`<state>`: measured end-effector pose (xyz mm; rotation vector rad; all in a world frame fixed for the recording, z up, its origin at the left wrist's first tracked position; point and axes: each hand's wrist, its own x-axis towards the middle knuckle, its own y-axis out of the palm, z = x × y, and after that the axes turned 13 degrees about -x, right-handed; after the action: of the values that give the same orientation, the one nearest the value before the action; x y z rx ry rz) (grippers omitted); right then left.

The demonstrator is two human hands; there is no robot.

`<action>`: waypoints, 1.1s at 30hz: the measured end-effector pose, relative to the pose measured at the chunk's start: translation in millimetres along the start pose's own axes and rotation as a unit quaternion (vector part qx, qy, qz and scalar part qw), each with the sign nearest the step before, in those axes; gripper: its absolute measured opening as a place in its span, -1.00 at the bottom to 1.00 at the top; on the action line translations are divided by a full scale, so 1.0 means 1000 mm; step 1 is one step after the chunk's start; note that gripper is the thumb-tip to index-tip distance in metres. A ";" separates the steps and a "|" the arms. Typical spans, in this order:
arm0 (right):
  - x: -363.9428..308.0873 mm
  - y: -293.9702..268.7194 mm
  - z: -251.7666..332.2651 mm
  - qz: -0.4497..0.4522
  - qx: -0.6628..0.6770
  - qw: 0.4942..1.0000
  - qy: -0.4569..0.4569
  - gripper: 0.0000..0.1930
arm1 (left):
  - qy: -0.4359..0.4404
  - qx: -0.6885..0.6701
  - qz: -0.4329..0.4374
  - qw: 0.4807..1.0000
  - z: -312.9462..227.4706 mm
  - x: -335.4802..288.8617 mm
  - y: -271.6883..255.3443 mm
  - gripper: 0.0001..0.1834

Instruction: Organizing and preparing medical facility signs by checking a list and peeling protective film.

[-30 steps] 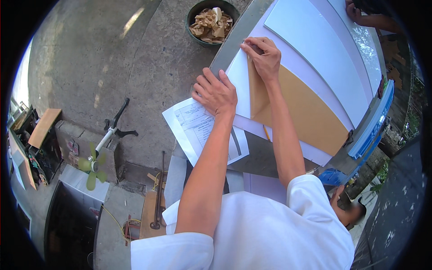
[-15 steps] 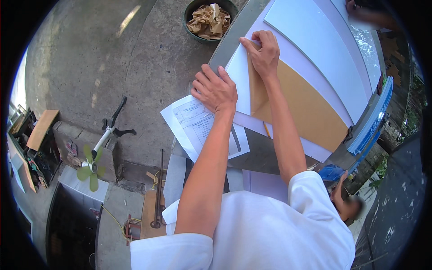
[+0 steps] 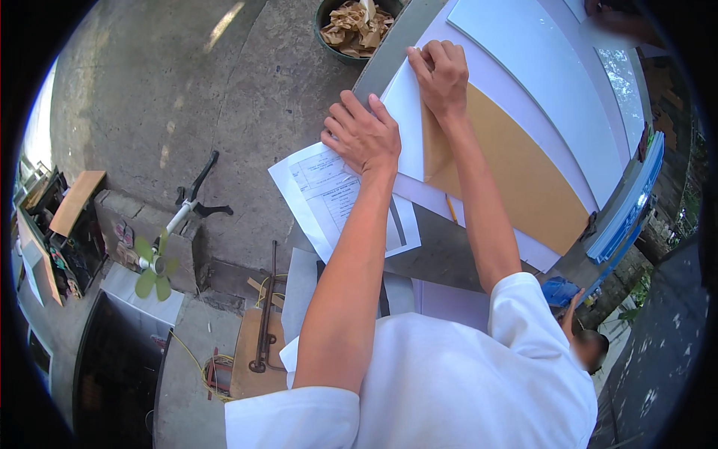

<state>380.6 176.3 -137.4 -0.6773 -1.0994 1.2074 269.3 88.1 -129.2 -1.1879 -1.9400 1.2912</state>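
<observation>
A white sheet point(image 3: 407, 123), partly covered by brown paper point(image 3: 516, 179), lies on the table point(image 3: 441, 258). My right hand point(image 3: 443, 78) is closed at the upper corner of that brown paper, its fingers curled in a pinch. The paper's left part is lifted in a fold below the hand, baring a white strip. My left hand point(image 3: 364, 133) rests with fingers apart at the table's left edge, beside the white strip. Under my left wrist lies a printed paper point(image 3: 321, 198), sticking out past the table edge. A pencil point(image 3: 452, 209) sits between my forearms.
A dark bin point(image 3: 321, 37) with crumpled brown paper point(image 3: 357, 30) stands beyond the table. Farther right lies a curved white sheet point(image 3: 538, 82). Another person's hand point(image 3: 624, 26) shows at the top right, and a person point(image 3: 587, 348) at lower right. A fan point(image 3: 155, 266) stands at left.
My right hand has moved slightly up at the paper's corner, its fingers more tightly curled. The left hand stays at the table edge. The whole view has shifted a little.
</observation>
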 end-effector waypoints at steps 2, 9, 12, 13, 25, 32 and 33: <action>0.003 0.002 -0.004 0.009 -0.045 0.998 -0.050 -0.81 | 0.000 -0.015 0.009 1.000 0.000 -0.001 0.001 -0.56; 0.002 0.000 0.004 0.025 -0.153 0.983 -0.100 -0.77 | -0.027 -0.030 0.021 0.999 0.003 -0.001 -0.002 -0.59; -0.002 -0.011 0.008 0.123 -0.172 0.977 0.016 -0.72 | -0.024 -0.035 0.016 0.999 0.002 -0.002 -0.002 -0.59; -0.004 -0.017 0.007 0.119 -0.137 0.983 0.035 -0.70 | -0.023 -0.036 0.013 0.999 0.001 -0.002 -0.001 -0.59; -0.028 -0.065 0.034 0.149 -0.046 0.962 0.224 -0.65 | -0.009 -0.039 -0.008 0.999 0.008 -0.006 0.001 -0.59; -0.029 -0.007 0.005 0.063 -0.172 0.981 0.061 -0.68 | -0.008 -0.061 0.006 0.998 0.003 -0.004 0.001 -0.54; -0.030 -0.004 -0.001 0.060 -0.168 0.982 0.069 -0.68 | -0.007 -0.066 0.011 0.998 0.004 -0.004 0.000 -0.52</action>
<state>383.3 146.5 -143.6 -1.0830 -1.1706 1.0664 268.2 82.6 -130.6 -1.2704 -2.0546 1.2002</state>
